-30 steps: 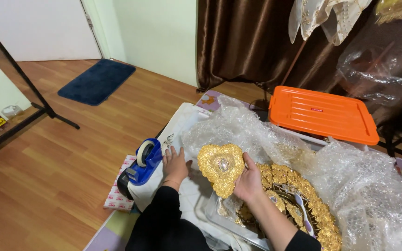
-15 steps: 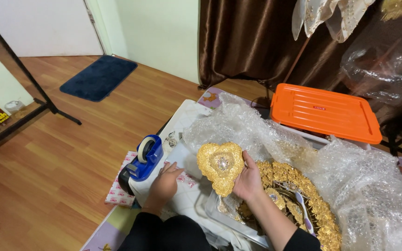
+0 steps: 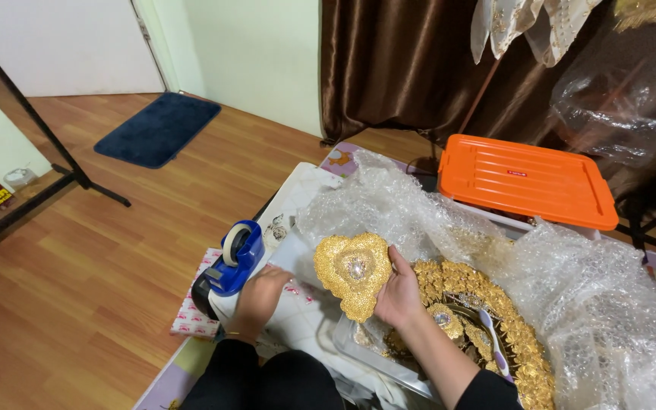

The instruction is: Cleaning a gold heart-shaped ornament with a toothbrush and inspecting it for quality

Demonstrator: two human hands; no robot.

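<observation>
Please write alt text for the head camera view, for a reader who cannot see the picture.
A person's right hand holds up a gold heart-shaped ornament, while the left hand reaches toward a blue tape dispenser. A round gold wreath-like ornament lies in bubble wrap beside an orange plastic lid, above a wooden floor with a dark blue mat.

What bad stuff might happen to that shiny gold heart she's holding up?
The right hand props the gold heart ornament upright by one edge only, so it might tip or slip onto the gold wreath below. The left hand is by the blue tape dispenser, which sits near the surface's edge and might get nudged off.
</observation>
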